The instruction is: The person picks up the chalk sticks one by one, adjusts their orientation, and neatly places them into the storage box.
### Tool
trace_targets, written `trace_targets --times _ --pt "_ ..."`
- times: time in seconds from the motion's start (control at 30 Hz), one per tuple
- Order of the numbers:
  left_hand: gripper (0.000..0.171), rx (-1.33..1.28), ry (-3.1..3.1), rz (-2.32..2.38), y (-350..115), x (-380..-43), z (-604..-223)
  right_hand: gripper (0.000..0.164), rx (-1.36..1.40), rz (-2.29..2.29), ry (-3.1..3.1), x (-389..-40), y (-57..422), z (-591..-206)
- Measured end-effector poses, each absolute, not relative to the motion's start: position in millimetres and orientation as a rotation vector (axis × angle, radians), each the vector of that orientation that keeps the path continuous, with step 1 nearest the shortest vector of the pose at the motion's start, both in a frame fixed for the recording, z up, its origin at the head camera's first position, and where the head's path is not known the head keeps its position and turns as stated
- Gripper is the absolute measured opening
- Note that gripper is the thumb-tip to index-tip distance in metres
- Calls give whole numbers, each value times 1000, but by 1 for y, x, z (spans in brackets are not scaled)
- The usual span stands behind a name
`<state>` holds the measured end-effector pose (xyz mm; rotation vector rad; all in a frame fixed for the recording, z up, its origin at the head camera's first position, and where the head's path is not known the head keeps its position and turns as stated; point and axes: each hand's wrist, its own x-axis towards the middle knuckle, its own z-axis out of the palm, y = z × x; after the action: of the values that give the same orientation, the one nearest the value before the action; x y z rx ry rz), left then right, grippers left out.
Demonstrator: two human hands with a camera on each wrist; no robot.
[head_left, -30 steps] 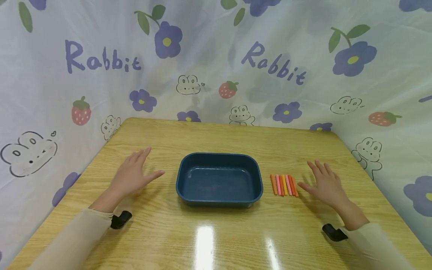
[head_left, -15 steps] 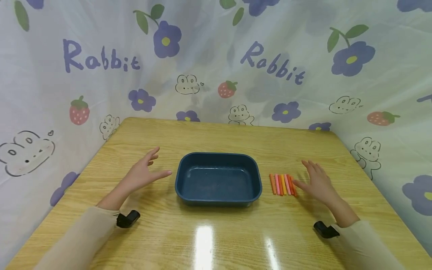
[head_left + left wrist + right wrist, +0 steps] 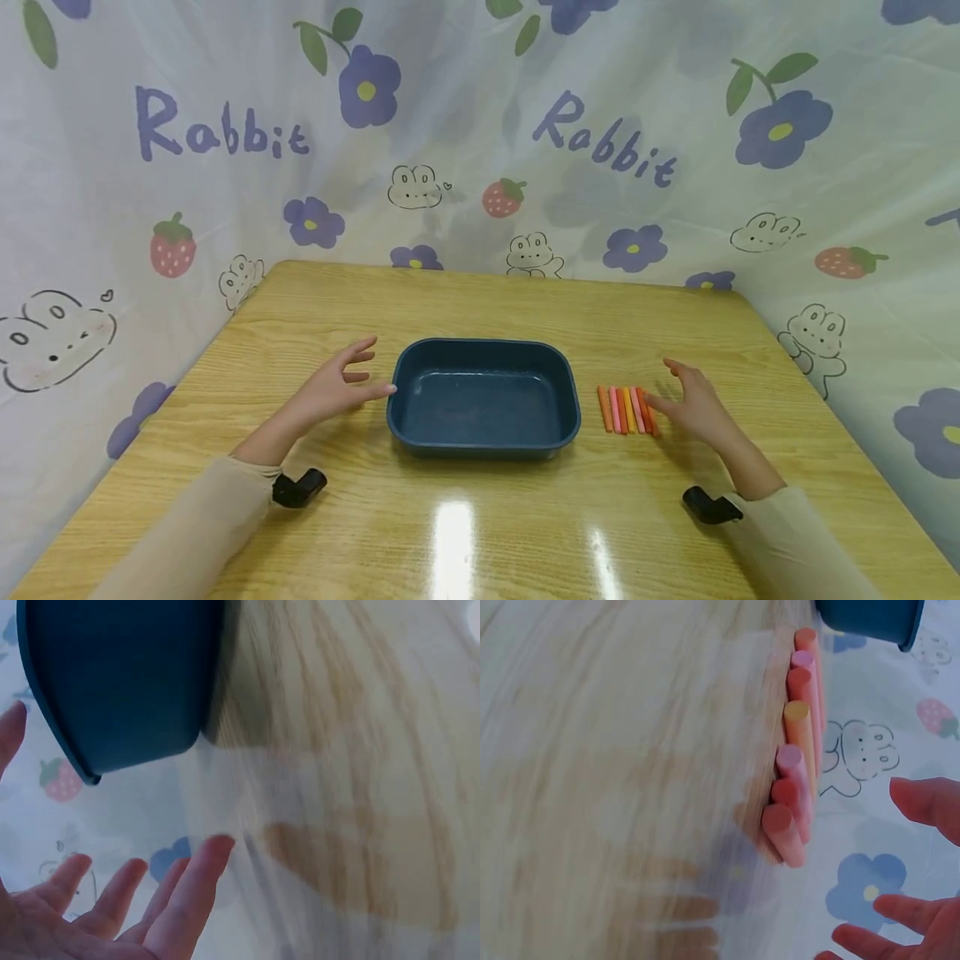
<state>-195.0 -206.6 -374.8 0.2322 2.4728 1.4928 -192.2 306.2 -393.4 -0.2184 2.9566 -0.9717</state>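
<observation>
A dark blue rectangular tub (image 3: 483, 452) stands on the table with nothing in it. At its left side is my left hand (image 3: 330, 392), fingers spread, the thumb tip right at the rim; in the left wrist view the tub's wall (image 3: 120, 697) rises beyond the fingers (image 3: 191, 900). Right of the tub lies a row of chalk sticks (image 3: 626, 410) in orange, pink, red and yellow. My right hand (image 3: 699, 410) hovers by the row's right end, thumb overlapping the last stick, holding nothing. The right wrist view shows the sticks' round ends, with a yellow stick (image 3: 797, 712) mid-row.
The wooden table (image 3: 510, 304) has glare streaks near the front. A white cloth (image 3: 465, 92) printed with flowers, strawberries and rabbits hangs behind and at both sides. A black wrist camera (image 3: 300, 489) sits on the left sleeve, another (image 3: 711, 505) on the right.
My left hand has moved right to the tub's left rim. My right hand has moved left to the chalk row, its fingers drawn closer together. The tub and chalk have stayed put.
</observation>
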Motion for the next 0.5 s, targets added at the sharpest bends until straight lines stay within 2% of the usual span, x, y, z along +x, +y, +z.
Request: trace_targets --times 0.27,0.5 --pt "94 228 2240 1645 -205 -197 -385 77 -62 -1199 2690 -193 302 -393" --pt "93 250 2104 1753 -201 -198 -388 65 30 -1306 2571 -191 303 -396"
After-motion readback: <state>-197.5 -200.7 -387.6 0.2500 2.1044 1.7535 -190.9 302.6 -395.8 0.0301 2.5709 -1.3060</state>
